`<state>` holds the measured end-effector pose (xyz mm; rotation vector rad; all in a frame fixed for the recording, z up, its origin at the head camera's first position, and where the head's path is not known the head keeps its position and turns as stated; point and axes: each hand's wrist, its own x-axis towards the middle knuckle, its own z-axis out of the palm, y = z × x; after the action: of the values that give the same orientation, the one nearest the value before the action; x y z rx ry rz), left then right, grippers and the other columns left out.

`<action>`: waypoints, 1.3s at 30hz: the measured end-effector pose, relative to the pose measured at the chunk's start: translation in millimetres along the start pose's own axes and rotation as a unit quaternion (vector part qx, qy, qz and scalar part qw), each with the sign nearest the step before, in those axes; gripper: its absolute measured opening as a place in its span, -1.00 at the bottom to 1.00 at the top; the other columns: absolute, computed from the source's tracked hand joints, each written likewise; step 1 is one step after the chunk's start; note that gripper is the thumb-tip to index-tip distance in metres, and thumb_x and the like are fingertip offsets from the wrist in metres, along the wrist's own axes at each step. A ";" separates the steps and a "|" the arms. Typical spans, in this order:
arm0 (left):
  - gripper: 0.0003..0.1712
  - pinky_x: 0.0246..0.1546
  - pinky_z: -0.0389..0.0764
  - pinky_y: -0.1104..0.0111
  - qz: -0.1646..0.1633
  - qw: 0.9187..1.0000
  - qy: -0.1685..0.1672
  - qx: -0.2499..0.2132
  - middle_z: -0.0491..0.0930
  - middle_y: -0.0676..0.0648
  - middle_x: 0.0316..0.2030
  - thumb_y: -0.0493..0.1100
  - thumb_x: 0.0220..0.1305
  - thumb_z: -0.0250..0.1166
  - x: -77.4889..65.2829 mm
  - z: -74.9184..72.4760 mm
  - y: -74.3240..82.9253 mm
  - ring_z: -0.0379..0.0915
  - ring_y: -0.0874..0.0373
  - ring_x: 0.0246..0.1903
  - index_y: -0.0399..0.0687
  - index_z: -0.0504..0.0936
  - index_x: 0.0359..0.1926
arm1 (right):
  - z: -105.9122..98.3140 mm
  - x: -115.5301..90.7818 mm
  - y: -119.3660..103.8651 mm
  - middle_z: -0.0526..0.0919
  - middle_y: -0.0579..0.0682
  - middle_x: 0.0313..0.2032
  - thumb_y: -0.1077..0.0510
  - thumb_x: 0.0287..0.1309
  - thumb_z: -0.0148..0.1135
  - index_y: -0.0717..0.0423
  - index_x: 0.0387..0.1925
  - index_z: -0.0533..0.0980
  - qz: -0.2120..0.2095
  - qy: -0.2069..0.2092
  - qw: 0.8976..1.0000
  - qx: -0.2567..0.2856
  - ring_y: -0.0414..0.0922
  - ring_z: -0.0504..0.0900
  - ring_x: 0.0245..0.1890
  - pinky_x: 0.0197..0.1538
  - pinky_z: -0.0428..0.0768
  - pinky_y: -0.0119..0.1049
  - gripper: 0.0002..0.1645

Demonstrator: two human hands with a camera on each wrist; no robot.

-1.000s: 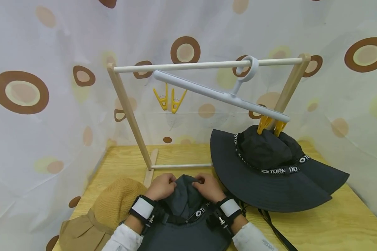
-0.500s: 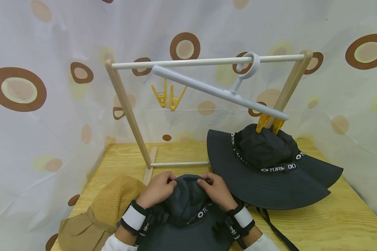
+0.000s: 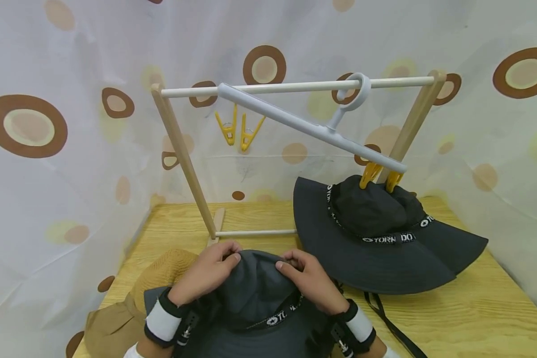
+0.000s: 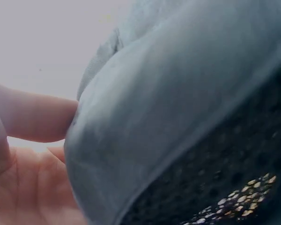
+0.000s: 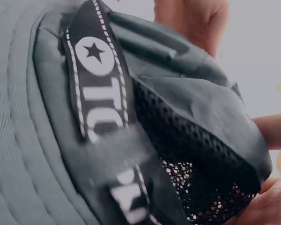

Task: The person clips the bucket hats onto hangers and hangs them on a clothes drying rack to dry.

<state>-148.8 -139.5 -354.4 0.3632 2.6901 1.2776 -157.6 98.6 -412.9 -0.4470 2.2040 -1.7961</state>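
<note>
A dark grey wide-brimmed sun hat [image 3: 259, 283] is held by its crown between my two hands, its brim spreading toward me. My left hand [image 3: 208, 271] pinches the crown's left top edge with thumb and fingers. On the opposite side, my right hand [image 3: 313, 278] pinches the crown's right top edge. The left wrist view shows smooth cloth and a dark mesh panel [image 4: 243, 140] near the fingers. In the right wrist view, a black lettered band [image 5: 100, 79] with a star runs round the base of the crown.
A second dark sun hat [image 3: 380, 258] hangs from yellow clips [image 3: 370, 175] on a tilted white hanger [image 3: 313, 130], hooked over a rack's rod [image 3: 286, 87]. More yellow clips [image 3: 227, 130] dangle at the hanger's left. A tan knit hat [image 3: 161, 278] lies on the wooden table [image 3: 470, 308].
The held hat has come up and toward me, its brim now covering part of the tan hat. My hands have moved farther apart. The hanging hat has swung slightly left.
</note>
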 end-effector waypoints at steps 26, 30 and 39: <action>-0.83 -0.09 0.59 0.36 0.177 0.984 0.003 0.032 0.69 0.09 -0.16 -0.06 0.36 0.29 -5.3 8.4 23.1 0.60 0.23 -0.17 0.14 0.71 -0.07 | 5.9 -16.7 -43.5 0.69 0.06 -0.37 0.08 0.36 0.20 0.07 -0.29 0.66 -0.139 0.067 0.986 -0.071 -0.29 0.59 -0.43 -0.29 0.59 -0.32 -0.81; -0.89 -0.12 0.57 0.35 0.206 0.974 0.052 0.083 0.70 0.12 -0.26 -0.12 0.31 0.34 -5.9 10.2 26.2 0.58 0.25 -0.23 0.13 0.75 -0.17 | 6.8 -16.8 -46.1 0.65 -0.05 -0.48 0.05 0.32 0.25 -0.02 -0.35 0.68 -0.149 0.095 0.978 -0.111 -0.32 0.47 -0.54 -0.40 0.49 -0.37 -0.82; -0.89 -0.22 0.61 0.35 0.190 0.979 0.031 0.061 0.72 0.12 -0.29 -0.12 0.33 0.32 -6.3 0.3 25.3 0.59 0.33 -0.30 0.16 0.77 -0.22 | 2.0 -16.3 -43.7 0.71 -0.05 -0.38 0.09 0.29 0.28 0.00 -0.36 0.68 -0.185 0.074 0.971 -0.133 -0.35 0.51 -0.47 -0.32 0.53 -0.37 -0.87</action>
<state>-138.8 -125.6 -334.8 0.9060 2.8535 1.2264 -138.7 95.0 -370.4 -0.8574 2.6221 -1.7546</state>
